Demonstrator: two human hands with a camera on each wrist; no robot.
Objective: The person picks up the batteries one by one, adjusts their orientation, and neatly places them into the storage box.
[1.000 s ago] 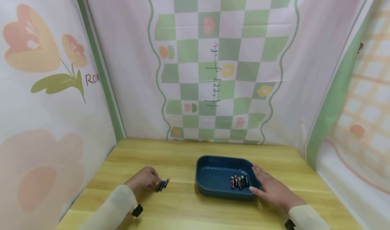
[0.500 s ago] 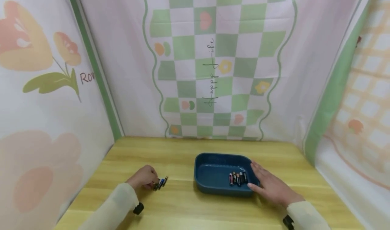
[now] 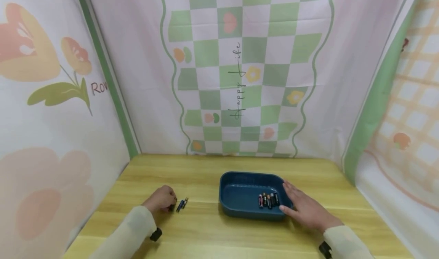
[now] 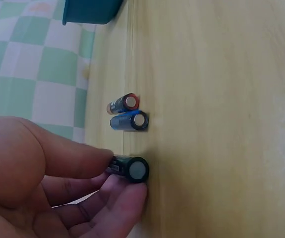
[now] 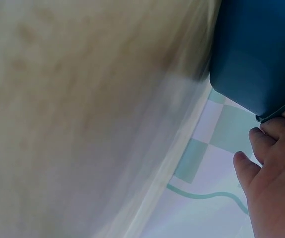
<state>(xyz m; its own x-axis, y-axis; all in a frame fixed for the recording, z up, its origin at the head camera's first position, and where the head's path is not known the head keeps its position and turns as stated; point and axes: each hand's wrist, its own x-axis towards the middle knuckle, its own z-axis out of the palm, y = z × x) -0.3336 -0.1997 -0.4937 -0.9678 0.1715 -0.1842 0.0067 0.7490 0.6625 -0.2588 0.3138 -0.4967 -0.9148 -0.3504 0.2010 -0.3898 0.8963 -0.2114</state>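
In the left wrist view, my left hand (image 4: pixel 48 168) pinches a black battery (image 4: pixel 132 168) between thumb and fingers, close over the table. Two other batteries lie side by side just beyond it: a blue one (image 4: pixel 126 120) and a dark one with a red ring at its end (image 4: pixel 118 104). My right hand (image 3: pixel 305 209) rests along the right rim of a dark blue rectangular container (image 3: pixel 240 212), fingers extended. Inside that container, a row of several batteries (image 3: pixel 269 200) lies at its right end.
The wood-grain table (image 3: pixel 202 236) reaches back to a hanging cloth with green checks (image 3: pixel 236 80). Printed cloths also enclose the left side (image 3: pixel 41 129) and the right side (image 3: pixel 411 118). A black band (image 3: pixel 156 234) circles the left wrist.
My left hand has drawn the black battery leftward, apart from the blue one and its neighbour. My right hand stays on the container's rim. The head view has shifted slightly.
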